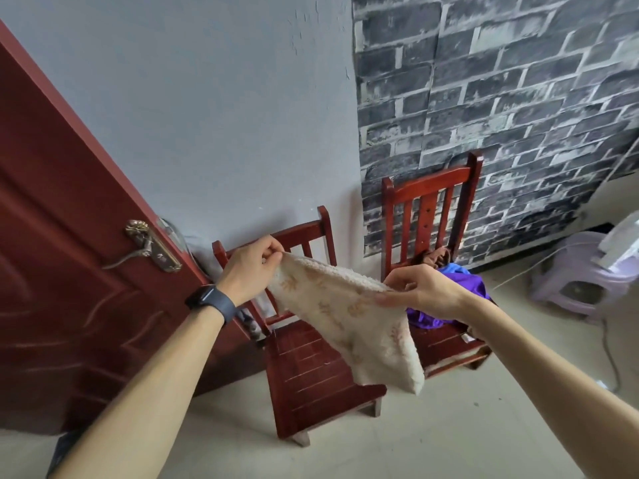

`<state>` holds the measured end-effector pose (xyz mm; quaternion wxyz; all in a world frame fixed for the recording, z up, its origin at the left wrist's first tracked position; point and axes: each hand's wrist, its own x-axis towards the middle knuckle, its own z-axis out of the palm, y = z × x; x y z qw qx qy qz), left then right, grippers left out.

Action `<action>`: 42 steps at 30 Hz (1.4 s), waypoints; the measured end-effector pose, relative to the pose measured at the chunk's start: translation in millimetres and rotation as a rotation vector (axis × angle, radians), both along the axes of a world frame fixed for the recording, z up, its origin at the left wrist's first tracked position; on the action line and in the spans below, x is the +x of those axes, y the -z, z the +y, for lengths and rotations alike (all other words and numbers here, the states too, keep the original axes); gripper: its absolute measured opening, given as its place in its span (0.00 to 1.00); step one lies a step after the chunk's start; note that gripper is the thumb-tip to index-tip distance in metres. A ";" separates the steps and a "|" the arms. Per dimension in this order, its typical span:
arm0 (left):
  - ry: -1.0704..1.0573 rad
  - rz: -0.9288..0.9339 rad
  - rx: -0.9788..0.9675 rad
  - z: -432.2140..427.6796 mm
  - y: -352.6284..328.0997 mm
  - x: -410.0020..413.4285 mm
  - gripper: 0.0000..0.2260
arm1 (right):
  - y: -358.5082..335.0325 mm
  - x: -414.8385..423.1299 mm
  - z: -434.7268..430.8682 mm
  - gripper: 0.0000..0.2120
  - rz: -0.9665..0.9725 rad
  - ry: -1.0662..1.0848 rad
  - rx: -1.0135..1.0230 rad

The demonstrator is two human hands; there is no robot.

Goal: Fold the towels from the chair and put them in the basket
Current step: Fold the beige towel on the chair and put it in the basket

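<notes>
A cream towel (349, 319) with a faint orange pattern hangs in the air between my hands. My left hand (252, 267) pinches its upper left corner and my right hand (422, 290) grips its upper right edge. The towel droops over the seat of the left red wooden chair (311, 382). On the right red chair (446, 344) lies a purple towel (460, 288) with a bit of blue cloth and a brown cloth (437, 257) behind it, partly hidden by my right hand. No basket is in view.
A dark red door (58, 254) with a brass handle (152, 247) stands on the left. Both chairs back against the wall. A pale purple plastic stool (581, 281) with a white object on it sits at the right, with a cord on the tiled floor.
</notes>
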<state>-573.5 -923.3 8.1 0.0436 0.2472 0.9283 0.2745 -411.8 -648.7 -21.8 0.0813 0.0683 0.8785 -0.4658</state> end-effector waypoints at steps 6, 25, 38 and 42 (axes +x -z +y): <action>0.006 -0.057 -0.159 -13.9 21.3 -6.9 0.05 | -4.7 -7.1 -18.5 0.14 0.029 0.048 -0.001; 0.280 -0.337 -0.047 46.0 40.5 52.6 0.18 | -0.6 -33.8 -41.7 0.05 0.392 -0.038 0.448; 0.176 -0.938 0.432 102.6 38.0 62.1 0.24 | 113.6 73.2 -17.8 0.11 0.026 0.785 -0.133; 0.189 -1.088 0.426 101.5 43.6 57.0 0.29 | 165.0 105.2 -30.3 0.19 -0.199 0.752 -0.311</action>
